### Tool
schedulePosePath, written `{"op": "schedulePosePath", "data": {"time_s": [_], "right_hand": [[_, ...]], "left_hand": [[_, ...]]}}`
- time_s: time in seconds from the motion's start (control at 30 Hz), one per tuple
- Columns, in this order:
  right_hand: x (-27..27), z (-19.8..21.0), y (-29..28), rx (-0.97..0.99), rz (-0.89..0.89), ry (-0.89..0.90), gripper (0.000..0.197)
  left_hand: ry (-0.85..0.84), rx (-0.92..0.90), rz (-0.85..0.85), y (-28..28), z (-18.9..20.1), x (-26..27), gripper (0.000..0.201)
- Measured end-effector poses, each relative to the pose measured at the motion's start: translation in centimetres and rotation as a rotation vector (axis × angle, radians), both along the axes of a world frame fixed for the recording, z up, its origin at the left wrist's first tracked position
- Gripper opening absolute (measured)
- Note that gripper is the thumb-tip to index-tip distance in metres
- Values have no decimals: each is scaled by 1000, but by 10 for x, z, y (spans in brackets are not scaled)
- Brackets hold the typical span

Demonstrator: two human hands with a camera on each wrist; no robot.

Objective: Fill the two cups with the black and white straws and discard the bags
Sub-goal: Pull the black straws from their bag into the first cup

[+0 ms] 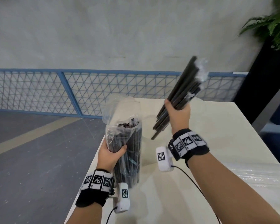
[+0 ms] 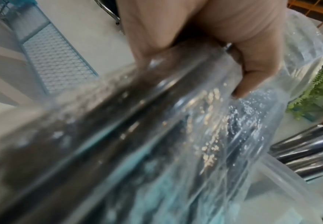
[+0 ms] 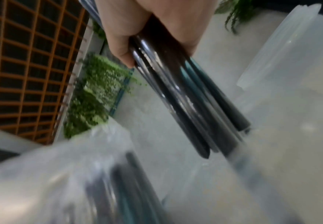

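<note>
Bare industrial hall, concrete wall (image 1: 120,29), blue mesh fence (image 1: 39,91) (painted floor (image 1: 31,143)), potted fern (image 1: 275,23)

From my head view I see a pale table (image 1: 217,143) with a cream top, its near left corner jutting over a grey floor (image 1: 23,143) crossed by a tan stripe (image 1: 31,135). Behind it runs a low blue mesh fence (image 1: 55,91) along a grey concrete wall (image 1: 103,29). A green fern (image 1: 275,21) sits top right on a dark stand (image 1: 257,78). My right wrist view shows an orange lattice panel (image 3: 26,68).
</note>
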State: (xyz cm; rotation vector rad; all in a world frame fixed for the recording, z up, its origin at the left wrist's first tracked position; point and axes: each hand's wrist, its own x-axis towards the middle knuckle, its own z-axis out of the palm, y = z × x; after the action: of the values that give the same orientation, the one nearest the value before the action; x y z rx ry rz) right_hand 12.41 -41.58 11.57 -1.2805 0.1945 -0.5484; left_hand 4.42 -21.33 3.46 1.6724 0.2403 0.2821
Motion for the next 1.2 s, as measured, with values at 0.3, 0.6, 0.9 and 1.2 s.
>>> {"op": "schedulePosePath", "data": {"time_s": [0.3, 0.6, 0.9, 1.2], "right_hand": [[1, -51, -4, -515, 189, 214, 31], [-1, -45, -24, -658, 208, 221, 49], [-20, -31, -10, -571, -42, -187, 30], [-62, 2, 33, -1303, 739, -121, 49]], "left_hand": [[1, -56, -21, -10, -8, 6, 46], [-17, -76, -115, -21, -10, 9, 51], [-10, -112, -207, -9, -18, 1, 58], [-24, -31, -405, 0, -14, -2, 57]]}}
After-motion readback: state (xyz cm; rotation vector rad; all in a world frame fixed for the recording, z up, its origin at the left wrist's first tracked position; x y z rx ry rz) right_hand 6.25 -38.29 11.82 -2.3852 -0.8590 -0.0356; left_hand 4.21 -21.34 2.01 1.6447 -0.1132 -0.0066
